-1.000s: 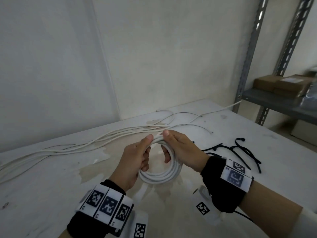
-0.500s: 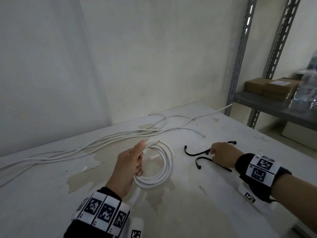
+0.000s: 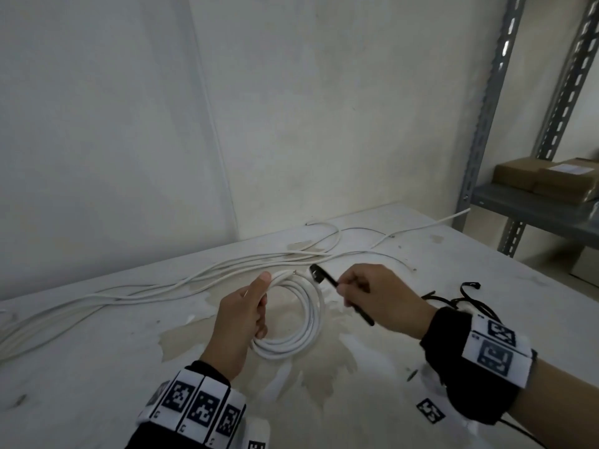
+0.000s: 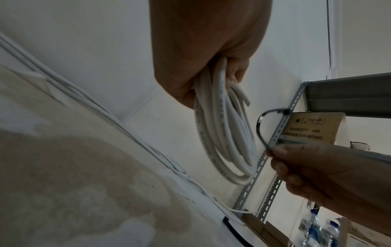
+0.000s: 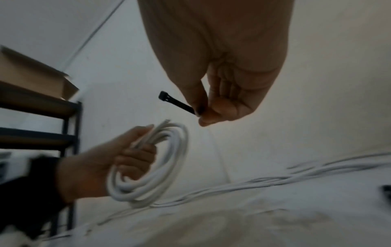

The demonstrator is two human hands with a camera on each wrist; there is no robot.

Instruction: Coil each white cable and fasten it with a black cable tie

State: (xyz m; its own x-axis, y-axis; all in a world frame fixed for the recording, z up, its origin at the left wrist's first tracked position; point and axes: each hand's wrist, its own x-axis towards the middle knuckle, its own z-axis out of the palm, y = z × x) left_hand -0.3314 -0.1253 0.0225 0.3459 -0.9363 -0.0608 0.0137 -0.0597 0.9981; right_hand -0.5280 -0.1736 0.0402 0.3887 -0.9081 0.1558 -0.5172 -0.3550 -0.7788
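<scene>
One coil (image 3: 293, 314) of white cable is wound and gathered in the left hand (image 3: 241, 314), whose fingers curl round the stacked turns on the coil's left side and hold it just above the counter (image 3: 97, 367). Just right of it, the right hand (image 3: 376, 296) pinches a black cable tie (image 3: 327, 280) between thumb and fingertips, its head pointing toward the coil's top edge. The step in hand looks to be fastening: the tie likely has to pass through the coil's opening, wrap the bundled turns near the left hand's grip, then feed tail into head.

Beyond the left hand, several uncoiled white cables (image 3: 162, 286) trail across the pale, stained counter. Past the right wrist lie spare black ties (image 3: 466, 294). A plain wall stands behind, with a metal shelf (image 3: 531, 209) carrying cardboard boxes (image 3: 551, 179) at far right.
</scene>
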